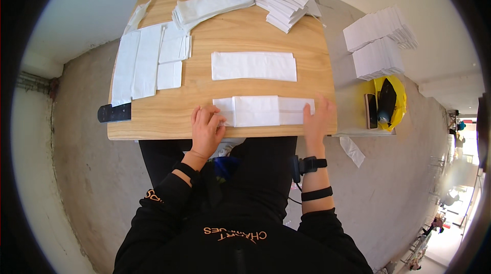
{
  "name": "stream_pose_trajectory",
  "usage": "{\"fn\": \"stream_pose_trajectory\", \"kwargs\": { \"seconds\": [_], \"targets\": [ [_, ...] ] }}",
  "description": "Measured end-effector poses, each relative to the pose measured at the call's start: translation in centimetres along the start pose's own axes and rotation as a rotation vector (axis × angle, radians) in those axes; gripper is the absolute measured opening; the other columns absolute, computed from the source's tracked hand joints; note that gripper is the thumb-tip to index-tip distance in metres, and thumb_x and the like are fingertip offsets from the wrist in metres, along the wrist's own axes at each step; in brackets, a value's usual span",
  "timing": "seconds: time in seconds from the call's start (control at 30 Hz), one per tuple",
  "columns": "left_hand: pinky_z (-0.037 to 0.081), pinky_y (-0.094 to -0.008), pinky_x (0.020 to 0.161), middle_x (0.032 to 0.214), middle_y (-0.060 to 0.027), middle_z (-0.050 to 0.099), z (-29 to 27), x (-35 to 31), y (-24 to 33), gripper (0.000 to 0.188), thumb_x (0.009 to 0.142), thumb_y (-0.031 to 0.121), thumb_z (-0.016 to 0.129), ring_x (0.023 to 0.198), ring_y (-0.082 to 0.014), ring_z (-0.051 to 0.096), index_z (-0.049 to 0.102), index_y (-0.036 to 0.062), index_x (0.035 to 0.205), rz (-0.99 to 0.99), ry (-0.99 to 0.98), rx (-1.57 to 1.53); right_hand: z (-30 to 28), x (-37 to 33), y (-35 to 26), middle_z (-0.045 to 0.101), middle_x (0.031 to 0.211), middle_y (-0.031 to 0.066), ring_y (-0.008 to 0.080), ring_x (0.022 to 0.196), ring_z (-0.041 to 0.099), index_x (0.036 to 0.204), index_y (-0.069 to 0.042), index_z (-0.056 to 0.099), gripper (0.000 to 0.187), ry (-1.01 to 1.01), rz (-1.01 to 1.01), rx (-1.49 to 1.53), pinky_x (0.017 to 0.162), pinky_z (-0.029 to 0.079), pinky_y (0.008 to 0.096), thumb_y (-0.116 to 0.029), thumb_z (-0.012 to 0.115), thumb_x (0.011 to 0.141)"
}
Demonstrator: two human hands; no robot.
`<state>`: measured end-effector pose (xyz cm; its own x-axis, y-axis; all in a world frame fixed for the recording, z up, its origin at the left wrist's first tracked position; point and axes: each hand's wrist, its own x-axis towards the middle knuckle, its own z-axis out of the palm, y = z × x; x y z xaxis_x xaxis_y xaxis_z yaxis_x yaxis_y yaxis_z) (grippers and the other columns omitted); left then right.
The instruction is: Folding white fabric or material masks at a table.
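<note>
Left fingers (205, 114): curled at the left end of the white strip (256, 111); we cannot tell if pinching.
Right fingers (325, 107): spread loosely at its right end.
Strip: flat, near our bench's front edge.
Bench (245, 33): supports it.
Handling: probably light, creasable; we'd take both ends.

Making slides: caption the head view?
Left hand and right hand flank a layered white strip on a wooden table.

Fisheye camera on my head, left of the pair, looking steeply down: tabletop (240, 33) close, toward 12 o'clock; my torso (232, 207) at 6.
</note>
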<state>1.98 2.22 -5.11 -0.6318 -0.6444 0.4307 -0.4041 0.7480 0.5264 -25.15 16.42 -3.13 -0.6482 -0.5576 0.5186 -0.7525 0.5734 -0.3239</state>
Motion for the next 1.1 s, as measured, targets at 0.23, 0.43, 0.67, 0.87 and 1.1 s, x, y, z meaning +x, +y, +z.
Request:
{"fn": "stream_pose_trajectory", "kwargs": {
  "seconds": [0.23, 0.43, 0.67, 0.87, 1.1],
  "targets": [
    [0.031, -0.0478, 0.105, 0.104, -0.0069, 0.055, 0.0, 0.1, 0.1, 0.023, 0.068, 0.004, 0.068, 0.1, -0.0276, 0.054, 0.06, 0.0118, 0.088, -0.006, -0.007, -0.008, 2.0, -1.4, -9.7, 0.057, 0.089, 0.0073, 0.0218, 0.073, 0.061, 0.103, -0.01, 0.061, 0.025, -0.563, -0.084, 0.762, 0.066, 0.049, 0.0329, -0.001, 0.061, 0.08],
    [0.031, -0.0483, 0.106, 0.1, -0.006, 0.057, 0.1, 0.0, 0.0, 0.02, 0.071, 0.004, 0.068, 0.1, -0.0272, 0.055, 0.058, 0.0113, 0.087, -0.014, -0.007, -0.004, 4.0, -2.0, -10.3, 0.056, 0.095, 0.0085, 0.0266, 0.083, 0.062, 0.102, -0.013, 0.059, 0.025, -0.748, -0.086, 0.563, 0.07, 0.05, 0.0379, -0.004, 0.06, 0.078],
    [0.031, -0.0476, 0.105, 0.1, -0.0062, 0.058, -0.2, -0.2, -0.4, 0.017, 0.074, 0.004, 0.067, 0.099, -0.0276, 0.055, 0.057, 0.0099, 0.087, -0.066, 0.015, -0.004, 4.0, -2.1, -10.4, 0.056, 0.099, 0.0089, 0.0295, 0.086, 0.061, 0.104, -0.014, 0.058, 0.029, -0.781, -0.069, 0.528, 0.071, 0.05, 0.0411, -0.005, 0.059, 0.077],
    [0.036, -0.0474, 0.1, 0.096, -0.0082, 0.059, -1.0, -0.6, -1.2, 0.019, 0.074, 0.004, 0.067, 0.097, -0.0293, 0.055, 0.056, 0.0088, 0.089, -0.121, 0.088, -0.017, 4.1, -2.1, -10.5, 0.055, 0.098, 0.0087, 0.0293, 0.088, 0.061, 0.106, -0.015, 0.059, 0.03, -0.778, -0.079, 0.52, 0.072, 0.05, 0.0412, -0.005, 0.059, 0.077],
    [0.045, -0.0436, 0.08, 0.089, -0.0128, 0.059, -1.9, -0.4, -1.0, 0.013, 0.077, 0.008, 0.069, 0.086, -0.0325, 0.057, 0.059, 0.0047, 0.085, -0.434, 0.052, -0.084, 4.0, -2.1, -10.3, 0.054, 0.098, 0.0081, 0.0285, 0.089, 0.06, 0.112, -0.02, 0.061, 0.038, -0.802, -0.095, 0.514, 0.075, 0.05, 0.0396, -0.012, 0.064, 0.076]
  ]
}}
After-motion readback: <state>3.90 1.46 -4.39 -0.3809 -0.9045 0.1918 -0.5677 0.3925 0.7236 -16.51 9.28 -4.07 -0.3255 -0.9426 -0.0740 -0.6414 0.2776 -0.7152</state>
